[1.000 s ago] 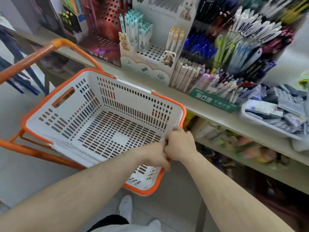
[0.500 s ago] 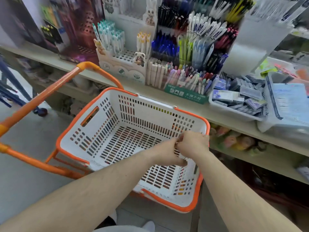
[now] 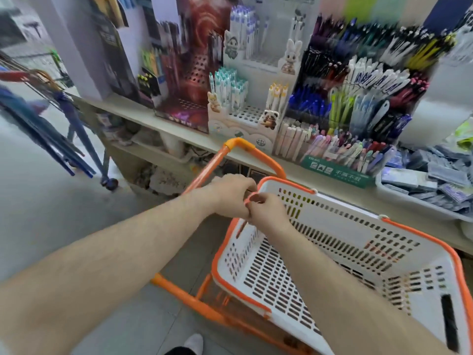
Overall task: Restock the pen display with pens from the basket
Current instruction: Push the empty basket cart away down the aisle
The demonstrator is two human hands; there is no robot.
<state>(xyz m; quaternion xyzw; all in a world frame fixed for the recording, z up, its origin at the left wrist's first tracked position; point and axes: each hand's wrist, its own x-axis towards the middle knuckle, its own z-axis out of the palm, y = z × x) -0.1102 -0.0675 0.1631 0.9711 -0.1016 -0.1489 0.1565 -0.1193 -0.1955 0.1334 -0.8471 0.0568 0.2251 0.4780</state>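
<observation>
A white basket (image 3: 345,252) with an orange rim and orange handle (image 3: 238,146) hangs tilted in front of the shelf; no pens show inside it. My left hand (image 3: 227,194) and my right hand (image 3: 266,210) both grip the basket's orange rim at its near left corner, fingers curled over the edge and touching each other. The pen display (image 3: 358,98) stands on the shelf behind, packed with coloured pens. To its left a white tiered stand (image 3: 245,116) with animal figures holds teal and yellow pens and many vacant holes.
The beige shelf (image 3: 294,175) runs across the frame at basket height. A grey tray of packets (image 3: 430,185) lies at the right. A red perforated stand (image 3: 189,80) stands left of the white one. A blue folded frame (image 3: 76,134) leans on the floor at the left.
The basket has swung to the right and turned, with its handle now pointing at the shelf. Both hands stayed on the rim and rose toward the shelf edge.
</observation>
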